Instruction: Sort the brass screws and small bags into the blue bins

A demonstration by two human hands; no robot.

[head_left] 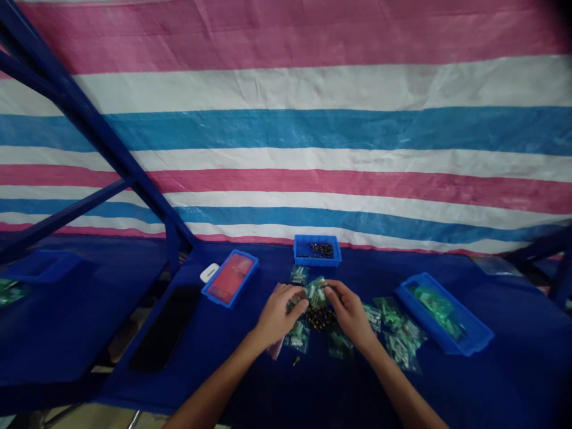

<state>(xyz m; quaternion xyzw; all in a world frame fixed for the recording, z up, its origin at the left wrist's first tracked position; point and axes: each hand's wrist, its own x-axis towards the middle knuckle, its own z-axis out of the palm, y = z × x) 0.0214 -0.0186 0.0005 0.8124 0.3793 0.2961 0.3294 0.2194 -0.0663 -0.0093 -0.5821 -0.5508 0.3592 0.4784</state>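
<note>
Small clear bag (316, 292) is pinched narrowly by left hand (277, 316) and right hand (351, 314), held above loose dark parts (320, 318) for a secure grip.

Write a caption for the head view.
Left grip and right grip hold a plastic bag above loose dark parts, near a blue tray.

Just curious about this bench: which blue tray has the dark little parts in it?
The blue tray at the back; the left tray shows something red, the right tray green packets.

Blue-clothed table (504, 357) with three blue plastic trays (442, 314) and scattered clear bags (397, 330) (green-tinted, most of them).
</note>
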